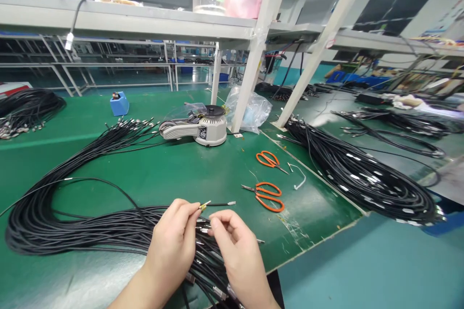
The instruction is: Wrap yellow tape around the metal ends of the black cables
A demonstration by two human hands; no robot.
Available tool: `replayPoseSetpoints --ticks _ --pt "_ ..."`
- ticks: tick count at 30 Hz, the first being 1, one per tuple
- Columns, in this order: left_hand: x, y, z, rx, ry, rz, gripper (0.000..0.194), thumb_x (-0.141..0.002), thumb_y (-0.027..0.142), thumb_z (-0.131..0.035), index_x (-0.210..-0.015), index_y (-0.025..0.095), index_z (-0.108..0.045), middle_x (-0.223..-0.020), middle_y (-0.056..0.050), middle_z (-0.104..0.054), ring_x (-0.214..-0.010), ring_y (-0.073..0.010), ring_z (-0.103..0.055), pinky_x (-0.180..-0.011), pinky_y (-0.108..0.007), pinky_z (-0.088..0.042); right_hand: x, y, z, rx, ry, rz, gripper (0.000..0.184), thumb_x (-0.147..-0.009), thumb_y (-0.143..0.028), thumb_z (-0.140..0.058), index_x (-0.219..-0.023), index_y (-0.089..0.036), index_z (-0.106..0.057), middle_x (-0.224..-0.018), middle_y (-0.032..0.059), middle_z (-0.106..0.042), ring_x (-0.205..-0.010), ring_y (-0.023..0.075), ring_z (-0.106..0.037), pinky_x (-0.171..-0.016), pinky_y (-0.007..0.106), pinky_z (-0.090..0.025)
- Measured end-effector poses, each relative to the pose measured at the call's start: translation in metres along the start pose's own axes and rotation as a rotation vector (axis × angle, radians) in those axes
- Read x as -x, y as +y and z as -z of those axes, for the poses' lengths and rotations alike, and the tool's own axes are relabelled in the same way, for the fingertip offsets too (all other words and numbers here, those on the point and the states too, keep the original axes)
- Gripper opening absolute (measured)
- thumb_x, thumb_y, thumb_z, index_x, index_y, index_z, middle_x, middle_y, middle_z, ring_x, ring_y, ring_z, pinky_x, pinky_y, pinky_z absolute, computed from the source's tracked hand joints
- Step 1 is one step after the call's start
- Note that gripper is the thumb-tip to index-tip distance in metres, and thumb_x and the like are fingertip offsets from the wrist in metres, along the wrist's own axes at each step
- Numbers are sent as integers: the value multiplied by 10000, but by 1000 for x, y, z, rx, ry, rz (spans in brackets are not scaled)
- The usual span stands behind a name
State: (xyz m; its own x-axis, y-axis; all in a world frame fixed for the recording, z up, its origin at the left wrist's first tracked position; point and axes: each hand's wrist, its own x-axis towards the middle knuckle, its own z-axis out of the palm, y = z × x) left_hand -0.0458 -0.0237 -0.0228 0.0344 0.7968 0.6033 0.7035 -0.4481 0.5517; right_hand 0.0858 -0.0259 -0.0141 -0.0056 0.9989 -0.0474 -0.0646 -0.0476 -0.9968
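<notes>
At six o'clock on the green counter (188,169), the left hand (170,246) pinches a cable end (203,205) between closed fingertips, lifting it clear of the black cable bundle (90,231). The right hand (239,251), fingers curled shut, grips neighbouring connectors. Orange scissors (266,195) lie at two o'clock.
</notes>
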Motion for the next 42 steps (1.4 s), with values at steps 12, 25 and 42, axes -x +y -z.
replayPoseSetpoints --ticks 12,25,42 --pt "3 -1 -5 -29 3 -55 158 -884 85 -459 -939 149 -592 -788 -41 -609 -730 -139 -580 -663 -243 -486 -10 -1 -8 -170 -77 -128 296 -722 -433 -700 -710 -153 -606 -621 -30 -584 -590 124 -559 -610 247 -476" --pt "0 4 2 183 -170 327 190 -894 266 -473 -801 209 -630 -755 0 -639 -699 -144 -590 -645 -255 -455 -6 5 -8 -128 16 -71 212 -709 -365 -711 -719 -158 -665 -681 28 -681 -677 182 -637 -664 294 -519" --pt "4 7 -6 334 -167 502 279 -882 396 -467 -775 191 -623 -618 4 -617 -450 -119 -517 -401 -218 -365 0 2 -8 -112 19 -33 190 -749 -347 -673 -718 -162 -643 -639 -4 -628 -642 160 -594 -625 265 -470"
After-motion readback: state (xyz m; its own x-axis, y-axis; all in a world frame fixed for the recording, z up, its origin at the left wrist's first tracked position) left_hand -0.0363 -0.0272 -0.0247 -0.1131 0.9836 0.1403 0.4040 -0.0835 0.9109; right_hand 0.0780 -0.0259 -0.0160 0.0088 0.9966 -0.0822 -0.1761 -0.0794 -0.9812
